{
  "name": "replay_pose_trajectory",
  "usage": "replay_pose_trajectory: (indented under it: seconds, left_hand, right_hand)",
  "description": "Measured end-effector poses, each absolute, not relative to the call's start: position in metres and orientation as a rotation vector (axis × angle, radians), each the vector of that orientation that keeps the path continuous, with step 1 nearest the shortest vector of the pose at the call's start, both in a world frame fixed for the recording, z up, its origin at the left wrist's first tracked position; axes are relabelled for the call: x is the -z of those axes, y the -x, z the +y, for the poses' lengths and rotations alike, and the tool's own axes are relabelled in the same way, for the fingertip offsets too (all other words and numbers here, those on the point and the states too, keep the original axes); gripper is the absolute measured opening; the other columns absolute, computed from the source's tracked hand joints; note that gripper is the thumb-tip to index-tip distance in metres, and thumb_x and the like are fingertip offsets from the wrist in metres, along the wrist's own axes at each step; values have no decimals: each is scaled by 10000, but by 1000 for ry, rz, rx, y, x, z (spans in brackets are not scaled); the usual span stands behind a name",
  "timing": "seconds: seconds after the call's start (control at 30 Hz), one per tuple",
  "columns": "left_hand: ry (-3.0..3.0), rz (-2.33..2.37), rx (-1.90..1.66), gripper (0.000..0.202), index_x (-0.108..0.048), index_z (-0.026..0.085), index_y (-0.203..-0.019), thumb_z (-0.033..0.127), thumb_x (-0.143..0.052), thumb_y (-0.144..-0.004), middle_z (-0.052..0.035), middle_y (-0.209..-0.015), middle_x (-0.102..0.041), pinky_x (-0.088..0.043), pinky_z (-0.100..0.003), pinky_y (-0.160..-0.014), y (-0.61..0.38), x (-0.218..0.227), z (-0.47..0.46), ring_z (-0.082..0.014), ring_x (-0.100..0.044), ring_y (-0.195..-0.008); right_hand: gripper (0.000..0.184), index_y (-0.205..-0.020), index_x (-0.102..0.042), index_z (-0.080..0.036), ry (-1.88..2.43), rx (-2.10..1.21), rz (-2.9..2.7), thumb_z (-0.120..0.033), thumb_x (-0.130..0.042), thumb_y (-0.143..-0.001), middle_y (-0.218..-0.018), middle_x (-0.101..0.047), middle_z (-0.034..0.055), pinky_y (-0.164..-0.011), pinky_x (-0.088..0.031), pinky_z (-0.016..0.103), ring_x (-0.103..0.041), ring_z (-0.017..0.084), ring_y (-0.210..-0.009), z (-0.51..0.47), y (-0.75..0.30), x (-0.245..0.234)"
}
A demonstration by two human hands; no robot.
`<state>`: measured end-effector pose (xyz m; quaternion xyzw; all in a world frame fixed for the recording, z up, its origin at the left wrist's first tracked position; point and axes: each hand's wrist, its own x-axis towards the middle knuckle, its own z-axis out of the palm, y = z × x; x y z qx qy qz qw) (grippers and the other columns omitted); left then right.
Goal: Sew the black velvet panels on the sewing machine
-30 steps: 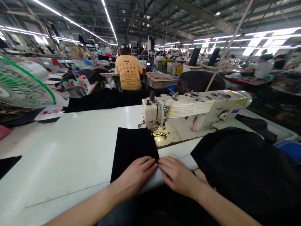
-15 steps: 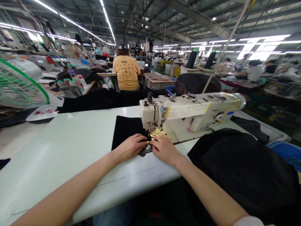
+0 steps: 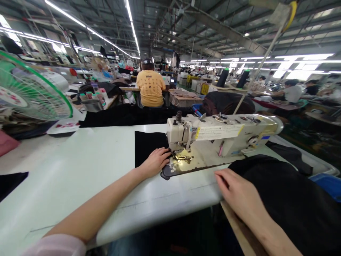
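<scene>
My left hand lies flat on a black fabric piece, pressing it against the white table beside the needle of a cream sewing machine. The fabric's near edge sits beside the presser foot. My right hand hovers with loose fingers at the table's front edge, touching the border of a large heap of black fabric on my right. It holds nothing.
A green-rimmed fan stands at the far left. A person in a yellow shirt sits with their back to me beyond the table. A blue bin sits at the right. Other workers and benches fill the background.
My right hand has left the fabric at the presser foot and moved back right to the black heap. My left hand stayed on the fabric, which slid further toward the needle.
</scene>
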<state>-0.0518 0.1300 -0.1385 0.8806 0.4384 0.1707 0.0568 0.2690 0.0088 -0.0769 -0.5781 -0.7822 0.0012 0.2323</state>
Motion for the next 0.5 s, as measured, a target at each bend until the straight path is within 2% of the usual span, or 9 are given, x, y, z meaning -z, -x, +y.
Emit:
replay_pose_trajectory:
  seconds: [0.03,0.1,0.17,0.27,0.33,0.43,0.5]
  left_hand:
    - [-2660,1341,-508,401,-573,208,-1353,310,-407,-1003,-130,-1424,-552,-338,-558,-1144,55,139,130,-300,-454,-1367]
    - [-2638,1369,-496,418,-558,231,-1375,351,-401,-1007,-117,-1439,-549,-317,-567,-1151,65,139,130,-307,-441,-1382]
    - [-2621,1401,-482,442,-541,243,-1397,396,-395,-1008,-116,-1460,-533,-300,-581,-1152,81,136,129,-318,-429,-1392]
    - [-2624,1421,-433,452,-520,282,-1420,417,-396,-1006,-107,-1483,-511,-290,-581,-1151,109,129,124,-323,-415,-1402]
    - [-2657,1425,-366,448,-513,310,-1425,419,-404,-1004,-98,-1484,-505,-298,-565,-1150,125,123,121,-318,-410,-1404]
    - [-2707,1442,-273,423,-542,321,-1397,399,-438,-994,-95,-1441,-535,-349,-523,-1132,137,113,118,-294,-463,-1363]
    - [-2721,1476,-259,391,-591,292,-1346,362,-472,-980,-116,-1389,-568,-376,-552,-1105,132,106,116,-303,-518,-1305]
  right_hand:
    - [273,-986,-657,-221,1735,66,-2088,-314,-402,-962,-989,-717,86,-725,-537,412,-691,273,-838,5,-292,79]
    - [293,-982,-668,-190,1923,162,-2041,-372,-457,-890,-985,-716,128,-779,-531,473,-680,340,-919,1,-335,89]
    - [277,-913,-676,-190,1954,74,-2097,-383,-526,-782,-970,-718,146,-815,-525,487,-678,363,-928,0,-366,106]
    - [183,-716,-608,-249,1917,-152,-2137,-354,-471,-778,-773,-686,88,-690,-523,402,-672,280,-724,-2,-380,131]
    - [189,-627,-531,-270,1899,-163,-2128,-333,-436,-778,-657,-626,48,-608,-481,372,-623,245,-615,-3,-375,139]
    - [157,-577,-471,-271,1921,-179,-2019,-340,-472,-718,-562,-558,4,-552,-439,339,-571,217,-535,-1,-369,135]
    - [185,-563,-472,-262,1933,-192,-1849,-375,-489,-709,-526,-528,-13,-509,-423,310,-546,199,-498,2,-373,122]
